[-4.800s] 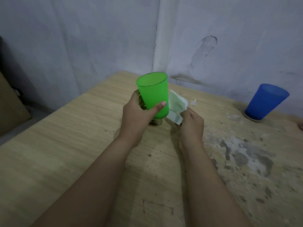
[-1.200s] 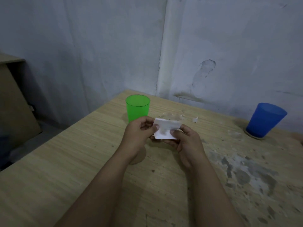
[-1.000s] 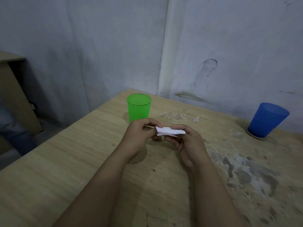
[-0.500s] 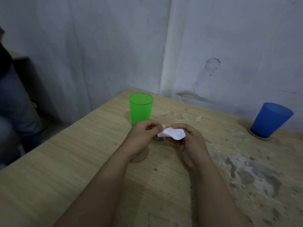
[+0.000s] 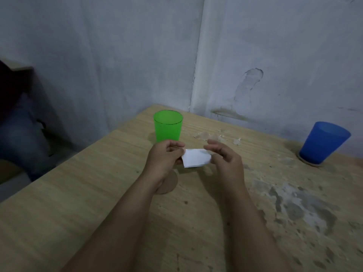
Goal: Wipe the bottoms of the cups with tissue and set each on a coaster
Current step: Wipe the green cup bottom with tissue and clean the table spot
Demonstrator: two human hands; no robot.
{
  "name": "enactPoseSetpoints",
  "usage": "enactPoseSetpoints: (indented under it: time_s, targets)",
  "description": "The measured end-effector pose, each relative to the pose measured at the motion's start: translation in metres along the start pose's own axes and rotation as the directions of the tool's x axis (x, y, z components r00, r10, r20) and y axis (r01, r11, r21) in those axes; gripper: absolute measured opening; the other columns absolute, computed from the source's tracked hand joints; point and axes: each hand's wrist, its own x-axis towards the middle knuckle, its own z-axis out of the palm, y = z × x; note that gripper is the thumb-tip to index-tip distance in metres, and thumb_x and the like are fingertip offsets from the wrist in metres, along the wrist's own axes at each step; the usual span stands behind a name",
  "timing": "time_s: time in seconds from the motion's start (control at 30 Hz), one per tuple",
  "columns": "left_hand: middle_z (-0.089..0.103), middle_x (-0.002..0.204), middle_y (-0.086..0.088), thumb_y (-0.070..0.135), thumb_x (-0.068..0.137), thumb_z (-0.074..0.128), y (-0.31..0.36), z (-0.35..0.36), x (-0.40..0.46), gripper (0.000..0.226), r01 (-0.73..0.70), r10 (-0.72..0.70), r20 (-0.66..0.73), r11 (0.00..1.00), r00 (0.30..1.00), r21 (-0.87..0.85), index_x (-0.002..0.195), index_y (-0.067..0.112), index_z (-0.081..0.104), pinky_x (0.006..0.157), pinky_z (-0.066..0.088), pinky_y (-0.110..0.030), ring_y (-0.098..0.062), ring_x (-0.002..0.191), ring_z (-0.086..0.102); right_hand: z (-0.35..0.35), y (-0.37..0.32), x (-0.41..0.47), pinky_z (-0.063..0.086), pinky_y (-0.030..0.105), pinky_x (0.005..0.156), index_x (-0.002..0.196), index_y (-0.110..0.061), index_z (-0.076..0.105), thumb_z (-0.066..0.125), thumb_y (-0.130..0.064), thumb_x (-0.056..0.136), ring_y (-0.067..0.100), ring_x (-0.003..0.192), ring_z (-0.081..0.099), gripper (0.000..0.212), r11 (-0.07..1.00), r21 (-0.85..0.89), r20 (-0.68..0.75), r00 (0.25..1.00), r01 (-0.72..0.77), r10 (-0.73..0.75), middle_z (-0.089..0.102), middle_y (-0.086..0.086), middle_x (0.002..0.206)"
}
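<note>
A white folded tissue (image 5: 196, 158) is held above the table between both hands. My left hand (image 5: 164, 158) pinches its left edge. My right hand (image 5: 224, 158) holds its right side, index finger lifted over it. A green cup (image 5: 168, 126) stands upright on the wooden table (image 5: 78, 203) just beyond my left hand; its base is hidden. A round tan coaster (image 5: 169, 183) lies on the table, partly under my left wrist. A blue cup (image 5: 324, 143) stands at the far right on another coaster (image 5: 310, 163).
The table sits in a corner of grey walls (image 5: 137, 55). Its right half has worn, flaking patches (image 5: 294, 201) and small white scraps (image 5: 212, 136) behind my hands. A person in dark clothes (image 5: 17, 118) is beyond the table's left edge.
The green cup, held in my left hand 4.8 s ago, now stands on the table. Both hands have taken the tissue and turned and refolded it. A person came into view at left.
</note>
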Motion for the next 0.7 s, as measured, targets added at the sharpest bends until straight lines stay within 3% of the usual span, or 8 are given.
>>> enactPoseSetpoints:
  time_s: [0.1, 0.2, 0.3, 0.4, 0.5, 0.6, 0.67, 0.7]
  targets:
    - [0.062, 0.078, -0.010, -0.007, 0.085, 0.058, 0.002, 0.001, 0.000, 0.011, 0.068, -0.071, -0.028, 0.993, 0.997, -0.096, 0.091, 0.002, 0.061, 0.053, 0.053, -0.016, -0.014, 0.065, 0.061, 0.008, -0.001, -0.010, 0.043, 0.032, 0.095, 0.082, -0.022, 0.068, 0.052, -0.011, 0.060, 0.011, 0.115, 0.051, 0.029, 0.955, -0.211, 0.149, 0.973, 0.207, -0.177, 0.059, -0.009, 0.118]
    - [0.061, 0.079, -0.012, -0.006, 0.085, 0.059, 0.005, 0.000, 0.001, 0.010, 0.137, -0.147, -0.034, 0.968, 0.989, -0.208, 0.087, 0.004, 0.060, 0.054, 0.056, -0.020, -0.014, 0.063, 0.062, 0.015, -0.001, -0.013, 0.035, 0.028, 0.101, 0.094, -0.025, 0.067, 0.061, -0.010, 0.065, 0.013, 0.122, 0.043, 0.033, 0.869, -0.364, 0.269, 0.931, 0.334, -0.245, 0.054, -0.007, 0.122]
    - [0.061, 0.079, -0.015, -0.007, 0.086, 0.057, 0.007, 0.000, 0.000, 0.010, 0.169, -0.183, -0.020, 0.940, 0.983, -0.295, 0.087, 0.002, 0.057, 0.055, 0.057, -0.022, -0.016, 0.061, 0.062, 0.017, 0.000, -0.010, 0.029, 0.018, 0.096, 0.098, -0.022, 0.071, 0.067, -0.003, 0.073, 0.014, 0.120, 0.043, 0.032, 0.798, -0.468, 0.241, 0.924, 0.379, -0.297, 0.055, -0.003, 0.124]
    - [0.060, 0.075, -0.015, -0.008, 0.087, 0.056, 0.011, 0.001, -0.002, 0.010, 0.167, -0.178, -0.011, 0.942, 0.984, -0.290, 0.088, 0.002, 0.056, 0.050, 0.054, -0.018, -0.011, 0.050, 0.063, 0.015, 0.000, -0.007, 0.027, 0.016, 0.088, 0.094, -0.018, 0.074, 0.067, -0.007, 0.079, 0.016, 0.111, 0.043, 0.020, 0.734, -0.540, 0.213, 0.911, 0.412, -0.354, 0.060, -0.001, 0.114]
    - [0.060, 0.072, -0.013, -0.007, 0.087, 0.055, 0.014, 0.003, -0.005, 0.012, 0.135, -0.134, 0.018, 0.975, 0.991, -0.179, 0.091, 0.005, 0.055, 0.042, 0.049, -0.017, -0.008, 0.043, 0.061, 0.013, -0.001, -0.006, 0.027, 0.017, 0.076, 0.088, -0.010, 0.074, 0.064, -0.006, 0.081, 0.018, 0.097, 0.045, 0.013, 0.738, -0.554, 0.148, 0.917, 0.386, -0.369, 0.063, 0.003, 0.097]
    - [0.064, 0.076, -0.013, -0.003, 0.087, 0.056, 0.013, 0.003, -0.012, 0.013, 0.101, -0.100, 0.044, 0.995, 0.994, -0.020, 0.100, 0.002, 0.057, 0.048, 0.051, -0.024, -0.014, 0.052, 0.062, 0.010, 0.000, -0.005, 0.026, 0.020, 0.067, 0.087, -0.008, 0.072, 0.061, -0.003, 0.082, 0.023, 0.083, 0.053, 0.013, 0.724, -0.599, 0.078, 0.924, 0.343, -0.374, 0.069, 0.009, 0.086]
    - [0.067, 0.079, -0.008, 0.006, 0.087, 0.056, 0.009, 0.003, -0.021, 0.015, -0.059, 0.054, 0.026, 0.960, 0.998, 0.275, 0.100, 0.009, 0.062, 0.059, 0.050, -0.030, -0.017, 0.063, 0.063, 0.006, 0.002, -0.005, 0.029, 0.021, 0.068, 0.093, -0.011, 0.073, 0.058, -0.003, 0.083, 0.018, 0.080, 0.053, 0.019, 0.725, -0.629, 0.022, 0.938, 0.282, -0.346, 0.071, 0.007, 0.089]
    - [0.069, 0.081, -0.003, 0.013, 0.086, 0.056, 0.006, 0.003, -0.028, 0.016, -0.192, 0.179, 0.074, 0.863, 0.981, 0.468, 0.099, 0.015, 0.065, 0.063, 0.050, -0.030, -0.016, 0.069, 0.063, 0.003, 0.003, -0.004, 0.031, 0.022, 0.069, 0.096, -0.011, 0.073, 0.057, -0.003, 0.084, 0.017, 0.080, 0.053, 0.021, 0.723, -0.643, -0.007, 0.943, 0.252, -0.334, 0.071, 0.007, 0.090]
